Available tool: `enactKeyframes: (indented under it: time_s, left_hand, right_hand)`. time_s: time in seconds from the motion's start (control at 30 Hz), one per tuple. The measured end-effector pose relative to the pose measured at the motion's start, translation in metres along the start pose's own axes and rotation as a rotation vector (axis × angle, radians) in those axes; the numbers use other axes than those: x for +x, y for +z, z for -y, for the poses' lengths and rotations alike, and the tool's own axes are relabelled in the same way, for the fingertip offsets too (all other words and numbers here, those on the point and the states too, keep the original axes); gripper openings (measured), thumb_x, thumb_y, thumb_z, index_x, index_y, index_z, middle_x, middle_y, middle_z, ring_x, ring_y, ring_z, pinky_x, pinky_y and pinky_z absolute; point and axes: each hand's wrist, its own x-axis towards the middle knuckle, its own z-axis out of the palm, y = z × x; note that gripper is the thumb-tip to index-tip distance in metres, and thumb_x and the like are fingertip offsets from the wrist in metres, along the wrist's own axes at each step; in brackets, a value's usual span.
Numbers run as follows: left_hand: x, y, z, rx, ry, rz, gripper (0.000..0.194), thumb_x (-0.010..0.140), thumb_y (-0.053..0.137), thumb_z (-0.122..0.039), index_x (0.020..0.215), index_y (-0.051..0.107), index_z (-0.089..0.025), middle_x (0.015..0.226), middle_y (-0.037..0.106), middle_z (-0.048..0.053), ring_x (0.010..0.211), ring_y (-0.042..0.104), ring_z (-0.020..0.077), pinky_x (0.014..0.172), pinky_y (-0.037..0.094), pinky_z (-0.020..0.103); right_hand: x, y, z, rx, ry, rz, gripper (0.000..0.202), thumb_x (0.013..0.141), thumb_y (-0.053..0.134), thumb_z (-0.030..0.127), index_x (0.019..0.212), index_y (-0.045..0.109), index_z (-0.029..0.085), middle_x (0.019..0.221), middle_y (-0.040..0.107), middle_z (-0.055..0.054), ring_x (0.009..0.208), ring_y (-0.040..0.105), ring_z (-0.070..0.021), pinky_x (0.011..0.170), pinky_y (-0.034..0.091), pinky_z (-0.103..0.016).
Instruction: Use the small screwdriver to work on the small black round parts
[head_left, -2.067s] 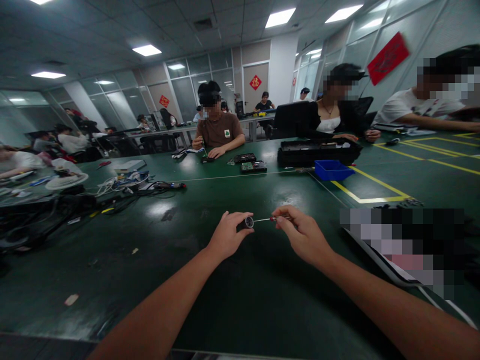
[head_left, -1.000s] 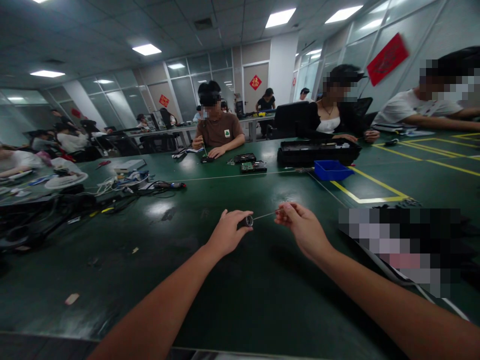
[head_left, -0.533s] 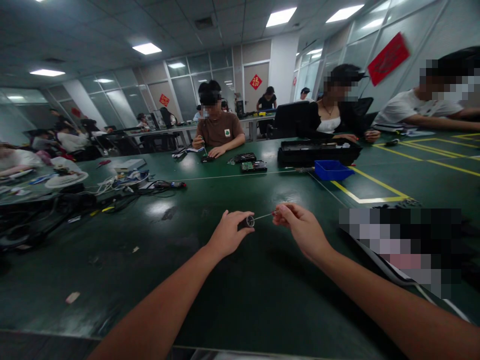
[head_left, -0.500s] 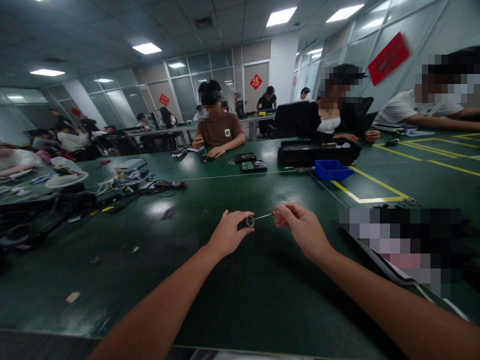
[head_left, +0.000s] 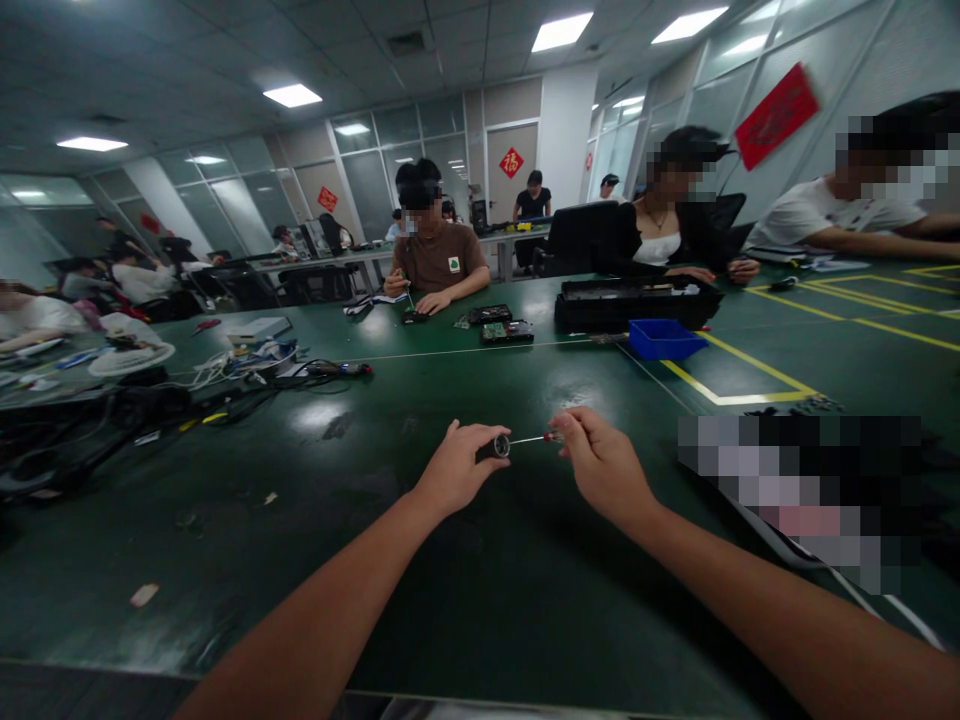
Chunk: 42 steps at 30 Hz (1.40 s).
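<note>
My left hand (head_left: 463,463) is closed around a small dark cylindrical part (head_left: 501,446), whose round open end with a pale rim faces right and toward me. My right hand (head_left: 604,460) pinches the red-and-clear handle of a screwdriver (head_left: 530,439). Its thin metal shaft points left, and the tip reaches the round end of the part; whether it sits inside a screw is too small to tell. Both hands are held above the green table (head_left: 480,610). My left fingers hide most of the cylinder's body.
A blue bin (head_left: 666,341) stands ahead to the right, before a black tray-like housing (head_left: 637,305). Circuit boards (head_left: 507,331) lie near a person (head_left: 442,255) across the table. Cables (head_left: 247,390) and parts crowd the left. A blurred-out item (head_left: 802,500) lies at right.
My right hand has shifted slightly right and down, and the screwdriver shaft lies more level. My left hand with the cylindrical part has barely moved.
</note>
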Motion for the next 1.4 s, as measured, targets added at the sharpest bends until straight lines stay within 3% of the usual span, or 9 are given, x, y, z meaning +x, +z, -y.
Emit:
enactKeyframes:
  time_s: [0.13, 0.3, 0.43, 0.53, 0.67, 0.73, 0.87, 1.07, 1.4]
  left_hand:
    - [0.000, 0.000, 0.000, 0.011, -0.018, -0.020, 0.035, 0.090, 0.067, -0.027, 0.124, 0.061, -0.030, 0.125, 0.065, 0.002, 0.121, 0.056, 0.0226, 0.122, 0.014, 0.061]
    - [0.000, 0.000, 0.005, 0.029, -0.007, 0.006, 0.035, 0.089, 0.067, -0.027, 0.124, 0.061, -0.031, 0.128, 0.064, 0.001, 0.125, 0.054, 0.0224, 0.121, 0.013, 0.062]
    - [0.000, 0.001, 0.006, 0.021, 0.007, 0.016, 0.036, 0.089, 0.068, -0.026, 0.124, 0.061, -0.033, 0.127, 0.064, 0.000, 0.124, 0.055, 0.0227, 0.121, 0.011, 0.063]
    - [0.000, -0.001, 0.004, 0.001, -0.016, -0.009, 0.036, 0.088, 0.069, -0.027, 0.123, 0.061, -0.032, 0.126, 0.065, 0.001, 0.123, 0.056, 0.0234, 0.120, 0.012, 0.064]
    - [0.002, -0.005, 0.002, 0.024, 0.031, -0.034, 0.037, 0.089, 0.067, -0.027, 0.125, 0.060, -0.033, 0.129, 0.063, 0.000, 0.125, 0.054, 0.0218, 0.121, 0.013, 0.061]
    - [0.003, -0.007, 0.004, 0.066, 0.053, -0.033, 0.038, 0.091, 0.065, -0.028, 0.127, 0.059, -0.033, 0.131, 0.062, 0.001, 0.127, 0.052, 0.0213, 0.122, 0.011, 0.060]
    - [0.004, -0.006, 0.009, 0.100, 0.006, 0.009, 0.038, 0.092, 0.062, -0.026, 0.130, 0.058, -0.032, 0.132, 0.060, 0.002, 0.128, 0.051, 0.0223, 0.121, 0.011, 0.062]
    - [0.004, -0.002, 0.008, 0.052, -0.003, 0.004, 0.039, 0.091, 0.065, -0.028, 0.128, 0.058, -0.034, 0.129, 0.062, 0.001, 0.125, 0.053, 0.0228, 0.121, 0.013, 0.063]
    - [0.002, 0.000, 0.007, 0.022, -0.038, -0.005, 0.038, 0.090, 0.066, -0.034, 0.128, 0.058, -0.034, 0.127, 0.064, 0.001, 0.124, 0.055, 0.0248, 0.120, 0.011, 0.064]
  right_hand:
    - [-0.002, 0.002, 0.002, 0.066, -0.004, 0.021, 0.028, 0.098, 0.043, 0.041, 0.114, 0.059, 0.025, 0.074, 0.063, -0.001, 0.067, 0.059, -0.0201, 0.062, 0.043, -0.033]
    - [0.000, 0.000, 0.003, 0.034, 0.030, 0.111, 0.033, 0.099, 0.040, 0.046, 0.092, 0.064, 0.024, 0.066, 0.056, 0.000, 0.062, 0.057, -0.0193, 0.059, 0.042, -0.033]
    - [0.000, 0.001, -0.001, 0.111, 0.036, 0.061, 0.023, 0.097, 0.046, 0.042, 0.108, 0.058, 0.025, 0.080, 0.063, -0.001, 0.070, 0.059, -0.0195, 0.064, 0.045, -0.033]
    - [0.002, 0.005, -0.003, 0.258, 0.039, 0.034, 0.019, 0.093, 0.055, 0.041, 0.101, 0.056, 0.024, 0.085, 0.065, -0.003, 0.078, 0.061, -0.0200, 0.073, 0.048, -0.035]
    - [0.012, 0.006, -0.005, 0.535, 0.190, 0.007, 0.026, 0.087, 0.062, 0.048, 0.089, 0.060, 0.023, 0.084, 0.065, -0.004, 0.077, 0.062, -0.0200, 0.077, 0.051, -0.037]
    - [0.016, 0.005, -0.008, 0.644, 0.303, 0.013, 0.030, 0.084, 0.063, 0.053, 0.086, 0.061, 0.023, 0.079, 0.063, -0.004, 0.072, 0.062, -0.0204, 0.072, 0.053, -0.038]
    - [0.018, 0.003, -0.012, 0.592, 0.293, -0.082, 0.030, 0.082, 0.066, 0.052, 0.083, 0.061, 0.022, 0.079, 0.064, -0.004, 0.070, 0.061, -0.0191, 0.068, 0.052, -0.036]
    - [0.011, 0.005, -0.004, 0.459, 0.168, -0.013, 0.025, 0.087, 0.061, 0.047, 0.090, 0.061, 0.022, 0.084, 0.066, -0.004, 0.076, 0.064, -0.0186, 0.076, 0.053, -0.037]
    - [0.010, 0.003, -0.001, 0.344, 0.065, -0.012, 0.024, 0.089, 0.059, 0.046, 0.091, 0.062, 0.022, 0.083, 0.069, -0.004, 0.076, 0.066, -0.0198, 0.075, 0.053, -0.037]
